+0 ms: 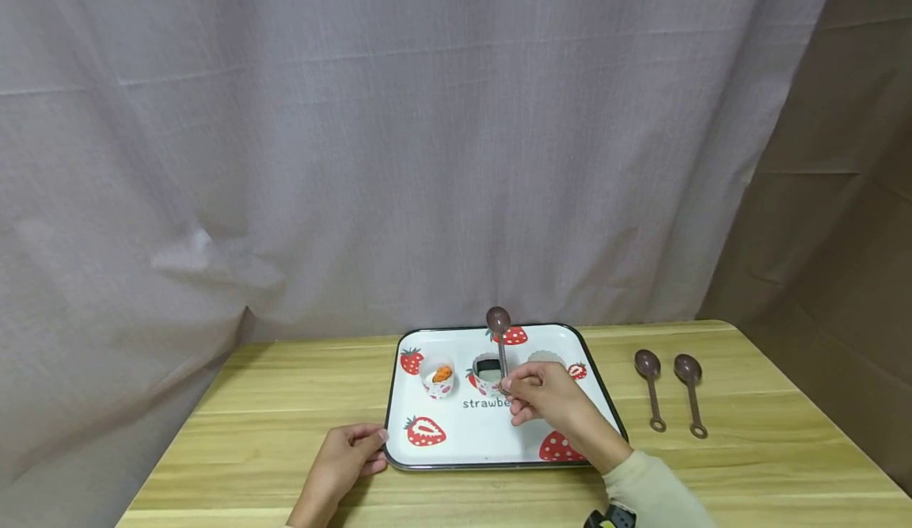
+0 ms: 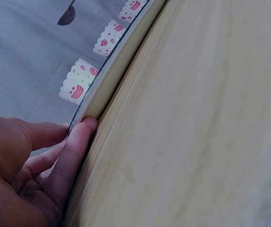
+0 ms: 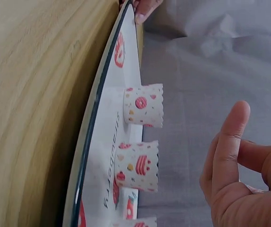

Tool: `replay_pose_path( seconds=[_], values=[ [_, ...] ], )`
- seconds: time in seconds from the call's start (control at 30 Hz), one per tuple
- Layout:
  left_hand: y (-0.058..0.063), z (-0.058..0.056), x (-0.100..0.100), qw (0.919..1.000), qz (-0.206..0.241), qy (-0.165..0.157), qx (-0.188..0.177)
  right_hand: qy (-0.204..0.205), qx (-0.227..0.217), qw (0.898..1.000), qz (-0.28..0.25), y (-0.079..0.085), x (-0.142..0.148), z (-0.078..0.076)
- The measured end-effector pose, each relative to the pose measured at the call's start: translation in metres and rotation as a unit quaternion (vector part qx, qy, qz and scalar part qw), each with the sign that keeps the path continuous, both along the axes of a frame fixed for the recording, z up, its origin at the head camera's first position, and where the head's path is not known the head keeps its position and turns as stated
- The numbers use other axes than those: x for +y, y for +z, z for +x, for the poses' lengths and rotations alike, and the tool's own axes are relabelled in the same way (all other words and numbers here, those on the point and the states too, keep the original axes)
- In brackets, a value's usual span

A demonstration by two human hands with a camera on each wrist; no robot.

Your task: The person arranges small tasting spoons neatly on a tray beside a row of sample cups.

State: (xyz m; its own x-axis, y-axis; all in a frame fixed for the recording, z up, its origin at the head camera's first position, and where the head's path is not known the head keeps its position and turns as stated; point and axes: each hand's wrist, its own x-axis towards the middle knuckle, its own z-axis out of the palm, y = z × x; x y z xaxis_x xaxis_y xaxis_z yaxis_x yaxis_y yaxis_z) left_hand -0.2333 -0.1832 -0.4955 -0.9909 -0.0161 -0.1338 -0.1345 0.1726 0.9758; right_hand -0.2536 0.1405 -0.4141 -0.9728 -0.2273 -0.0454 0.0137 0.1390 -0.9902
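My right hand (image 1: 545, 393) pinches the handle of a brown spoon (image 1: 499, 320), bowl end up, above the white tray (image 1: 484, 437) printed with strawberries. Behind the handle stands the middle paper cup (image 1: 487, 388), with something dark (image 1: 488, 366) inside. To its left, another paper cup (image 1: 438, 390) contains an orange piece (image 1: 442, 374). A third cup (image 1: 545, 355) is partly hidden by my right hand. My left hand (image 1: 347, 457) grips the tray's near left corner; the left wrist view shows the thumb (image 2: 48, 135) at the rim and a fingertip beneath it.
Two more brown spoons, a left one (image 1: 647, 364) and a right one (image 1: 688, 368), lie on the wooden table (image 1: 271, 401) right of the tray. A grey curtain (image 1: 399, 156) hangs behind the table. A dark watch (image 1: 611, 517) is on my right wrist.
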Motion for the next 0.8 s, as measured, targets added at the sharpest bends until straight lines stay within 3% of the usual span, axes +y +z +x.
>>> replay_pose_path(
  seconds=[0.37, 0.8],
  values=[
    [-0.002, 0.000, 0.001, 1.0000, -0.003, 0.006, 0.002, -0.017, 0.014, 0.999, 0.025, -0.009, -0.026, -0.004],
    [0.001, -0.001, 0.000, 0.9999, 0.001, 0.008, -0.013, -0.047, 0.017, 0.999, 0.016, -0.025, -0.055, -0.005]
  ],
)
